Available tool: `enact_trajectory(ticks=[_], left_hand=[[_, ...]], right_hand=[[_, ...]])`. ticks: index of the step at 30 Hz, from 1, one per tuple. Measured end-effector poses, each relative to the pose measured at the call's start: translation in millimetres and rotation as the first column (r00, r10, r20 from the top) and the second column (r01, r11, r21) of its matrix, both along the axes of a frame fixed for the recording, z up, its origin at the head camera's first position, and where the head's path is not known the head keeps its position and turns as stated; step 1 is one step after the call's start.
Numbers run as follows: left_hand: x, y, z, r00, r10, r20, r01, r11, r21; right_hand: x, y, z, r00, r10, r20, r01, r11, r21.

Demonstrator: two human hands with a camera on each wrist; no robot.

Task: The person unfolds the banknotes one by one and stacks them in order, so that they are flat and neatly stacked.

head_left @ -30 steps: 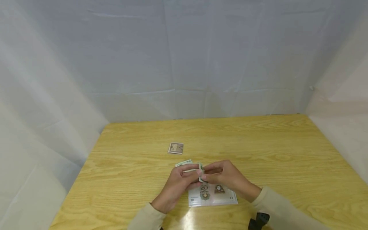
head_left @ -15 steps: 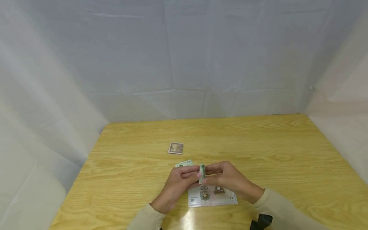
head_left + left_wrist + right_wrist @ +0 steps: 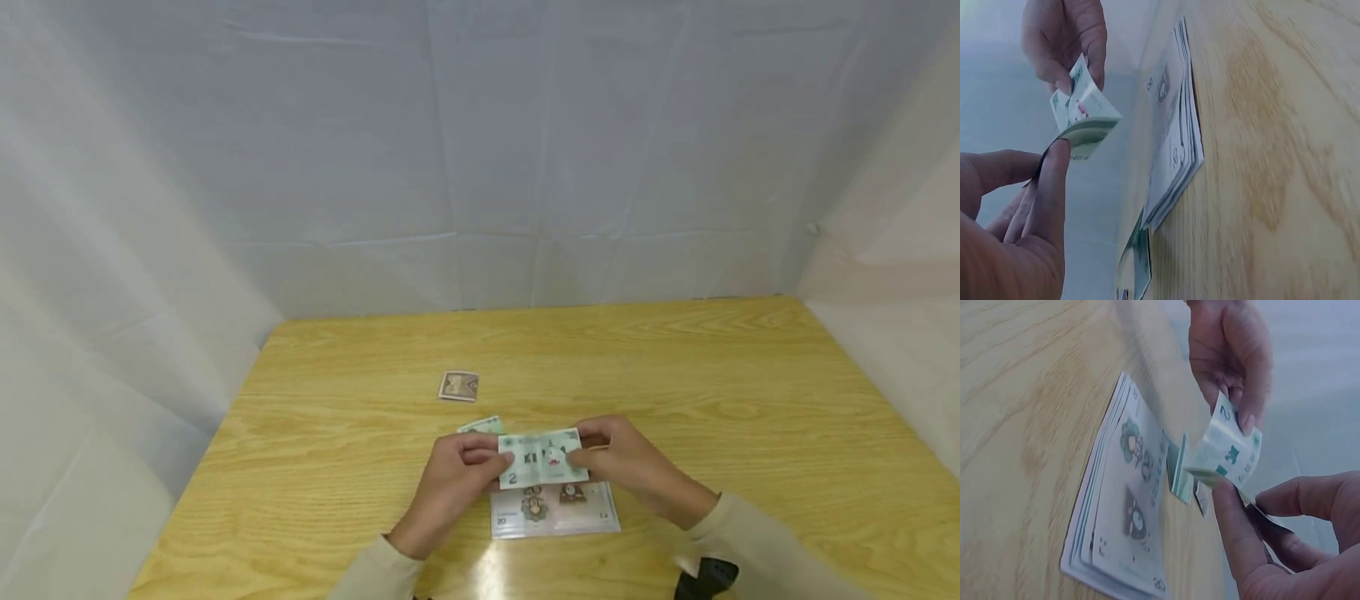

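Observation:
Held up between both hands is a pale green banknote (image 3: 542, 473) with a printed "2" and a small cartoon figure, creased across its middle. My left hand (image 3: 448, 493) pinches its left end between thumb and fingers, while the right hand (image 3: 643, 468) pinches the opposite end. In the left wrist view the banknote bends at the crease. Below it lies a stack of larger notes (image 3: 555, 522), the top one marked "20"; its far part is hidden behind the raised banknote. A folded green note (image 3: 483, 424) lies just beyond my left hand, partly covered by it.
Farther back on the wooden table (image 3: 675, 367) lies a small folded brown note (image 3: 459, 387). White sheeting (image 3: 487, 167) hangs behind the table and along both sides. A black device (image 3: 705, 578) sits at the right sleeve.
The green banknote was folded narrow between the fingertips half a second ago; now it is spread flat facing me. Both hands have drawn apart, the right one moving right.

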State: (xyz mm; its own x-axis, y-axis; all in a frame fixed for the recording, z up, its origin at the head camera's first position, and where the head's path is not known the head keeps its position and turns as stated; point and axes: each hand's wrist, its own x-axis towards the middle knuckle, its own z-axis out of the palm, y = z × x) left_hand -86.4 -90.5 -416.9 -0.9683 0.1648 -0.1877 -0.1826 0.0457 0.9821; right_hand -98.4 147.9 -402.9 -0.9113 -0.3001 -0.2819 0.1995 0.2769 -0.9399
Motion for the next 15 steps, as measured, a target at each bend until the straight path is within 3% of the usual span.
enact_trajectory(ticks=[7, 15], left_hand=[[1.0, -7.2, -3.0, 1.000, -0.020, -0.021, 0.019, 0.997, -0.079], [0.1, -11.6, -6.7, 0.999, -0.049, -0.005, 0.049, 0.993, -0.104]], right_hand=[[1.6, 11.5, -3.6, 0.999, -0.038, 0.014, 0.037, 0.998, 0.055], [1.4, 20.9, -11.3, 0.998, -0.050, 0.028, 0.047, 0.996, 0.077]])
